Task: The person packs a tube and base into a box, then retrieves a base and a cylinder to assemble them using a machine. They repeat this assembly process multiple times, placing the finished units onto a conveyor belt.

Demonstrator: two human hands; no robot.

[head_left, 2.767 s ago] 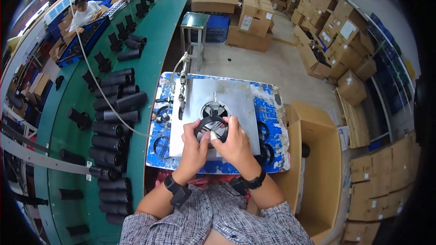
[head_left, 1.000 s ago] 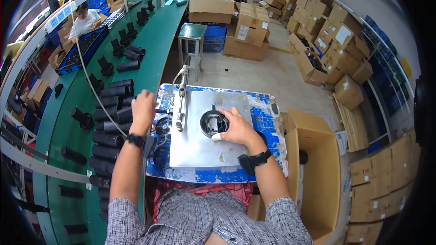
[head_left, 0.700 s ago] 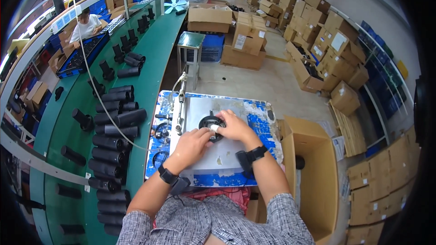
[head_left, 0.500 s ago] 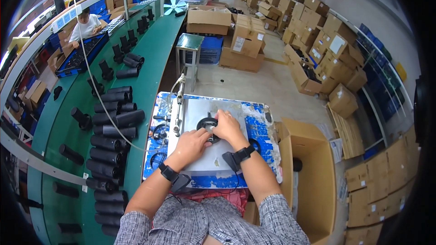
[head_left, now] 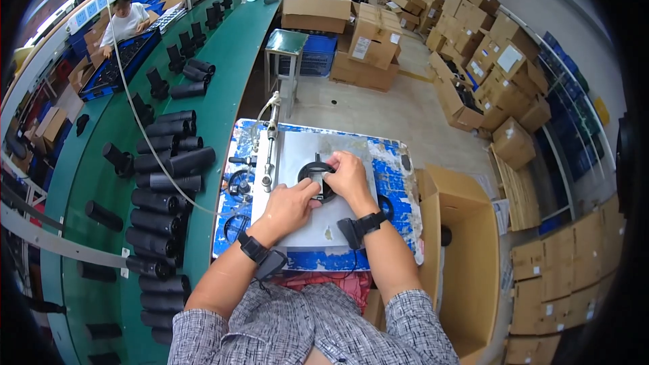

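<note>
A round black ring-shaped part [head_left: 307, 171] with a small peg on its far side lies on the pale metal plate [head_left: 331, 230] of the work stand. My left hand [head_left: 291, 208] reaches over its near left side, fingers bent together at its middle. On the far right rim, my right hand [head_left: 348, 176] grips it between thumb and fingers. What lies under my fingertips is partly hidden. Along the plate's left side runs a slim metal air cylinder [head_left: 272, 138] with a hose. More black round parts [head_left: 238, 184] lie on the blue, paint-worn stand top to the left.
A green bench [head_left: 226, 105] on the left carries many black tubes [head_left: 176, 182], standing and lying. A white cord [head_left: 145, 138] hangs across it. An open carton [head_left: 466, 230] stands at my right. Beyond are a metal stool [head_left: 285, 42], stacked cartons [head_left: 375, 34] and a seated person [head_left: 125, 23].
My view has shifted slightly. My left fingers have drawn back a little, showing more of the black part's middle. My right hand stays at its far right rim.
</note>
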